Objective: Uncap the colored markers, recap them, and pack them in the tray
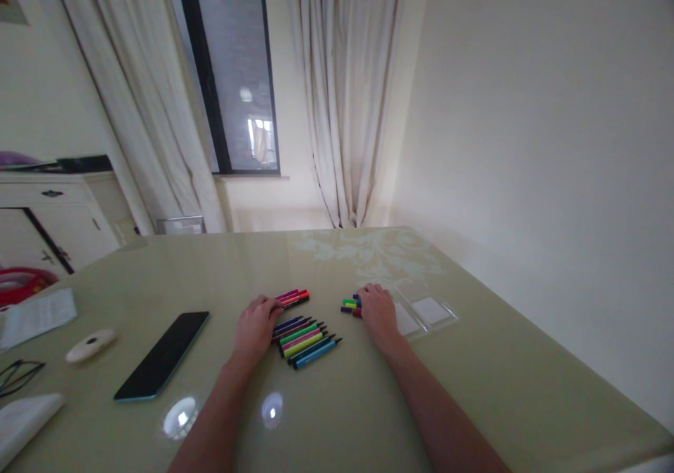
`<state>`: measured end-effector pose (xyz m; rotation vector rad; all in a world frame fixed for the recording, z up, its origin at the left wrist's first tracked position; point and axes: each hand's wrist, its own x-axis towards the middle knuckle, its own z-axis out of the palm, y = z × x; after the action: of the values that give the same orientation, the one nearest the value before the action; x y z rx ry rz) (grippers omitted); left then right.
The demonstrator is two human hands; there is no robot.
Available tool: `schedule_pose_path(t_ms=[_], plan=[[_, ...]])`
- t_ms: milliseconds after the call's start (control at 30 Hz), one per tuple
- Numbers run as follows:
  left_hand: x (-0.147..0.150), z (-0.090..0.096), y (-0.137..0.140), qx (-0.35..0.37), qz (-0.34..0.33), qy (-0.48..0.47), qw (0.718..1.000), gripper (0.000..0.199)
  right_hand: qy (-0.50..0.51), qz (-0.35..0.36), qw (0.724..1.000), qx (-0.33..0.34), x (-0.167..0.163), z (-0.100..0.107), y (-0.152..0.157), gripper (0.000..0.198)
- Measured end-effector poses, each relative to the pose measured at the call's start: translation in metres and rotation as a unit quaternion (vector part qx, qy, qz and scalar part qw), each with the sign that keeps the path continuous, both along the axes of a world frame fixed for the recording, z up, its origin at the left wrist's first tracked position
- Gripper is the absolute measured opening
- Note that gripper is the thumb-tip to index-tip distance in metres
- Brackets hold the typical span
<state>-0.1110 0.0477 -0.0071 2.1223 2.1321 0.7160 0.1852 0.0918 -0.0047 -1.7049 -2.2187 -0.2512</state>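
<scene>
My left hand (257, 324) is closed at the left ends of a few capped markers (295, 297) in pink, red and black, its fingertips on the nearest one. Just in front of that hand lies a row of several uncapped markers (308, 342), blue, green, pink and black among them, tips pointing right. My right hand (378, 311) rests with bent fingers over a small cluster of loose marker caps (349, 304) in green, yellow, dark blue and dark red. Its fingertips are partly hidden. Beside it lies a clear plastic case (430, 311), partly under the hand.
A black phone (163, 356) lies left on the glossy table (337, 417). Farther left are a white oval object (90, 347), eyeglasses (20, 377), a white object (26, 424) and a pale cloth or paper (39, 317). A wall (552, 178) runs along the right.
</scene>
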Motion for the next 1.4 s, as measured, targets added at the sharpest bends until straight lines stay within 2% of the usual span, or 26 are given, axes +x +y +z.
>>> schedule_pose_path(t_ms=[167, 267, 400, 467, 700, 833, 933, 1067, 1167, 1300, 1400], plan=[[-0.005, 0.0, -0.002, -0.018, 0.022, 0.039, 0.999, 0.019, 0.017, -0.004, 1.0, -0.01, -0.002, 0.004, -0.005, 0.023], [-0.004, 0.002, -0.002, 0.006, 0.008, 0.028, 1.0, 0.021, 0.077, 0.04, 0.996, -0.001, -0.009, 0.009, -0.014, 0.024], [0.011, 0.008, -0.004, 0.058, -0.083, -0.035, 0.994, 0.021, 0.164, 0.154, 0.974, 0.011, -0.026, 0.014, -0.029, 0.037], [0.023, 0.009, -0.007, 0.066, -0.13, -0.064, 0.987, 0.018, 0.17, 0.197, 0.966, 0.0, -0.032, 0.013, -0.034, 0.034], [0.051, 0.012, -0.02, 0.046, -0.211, -0.045, 0.975, 0.017, 0.158, 0.265, 0.951, -0.015, -0.029, 0.009, -0.036, 0.023], [0.056, 0.018, -0.018, 0.024, -0.22, -0.034, 0.975, 0.015, 0.172, 0.278, 0.945, -0.008, -0.021, 0.014, -0.03, 0.024], [0.046, 0.021, -0.016, -0.001, -0.2, -0.041, 0.979, 0.016, 0.19, 0.273, 0.943, 0.005, -0.008, 0.014, -0.02, 0.028], [0.012, 0.021, -0.013, -0.009, -0.122, -0.069, 0.99, 0.024, 0.28, 0.18, 0.942, 0.049, 0.029, 0.01, -0.004, 0.034], [-0.008, 0.019, -0.011, -0.004, -0.103, -0.025, 0.994, 0.024, 0.302, 0.135, 0.941, 0.064, 0.047, 0.007, 0.0, 0.032], [-0.017, 0.014, -0.009, -0.021, -0.063, 0.037, 0.997, 0.023, 0.294, 0.094, 0.948, 0.075, 0.04, 0.007, 0.0, 0.031], [-0.019, 0.008, -0.008, -0.047, -0.056, 0.033, 0.997, 0.021, 0.247, 0.091, 0.964, 0.037, 0.023, 0.013, 0.002, 0.029]])
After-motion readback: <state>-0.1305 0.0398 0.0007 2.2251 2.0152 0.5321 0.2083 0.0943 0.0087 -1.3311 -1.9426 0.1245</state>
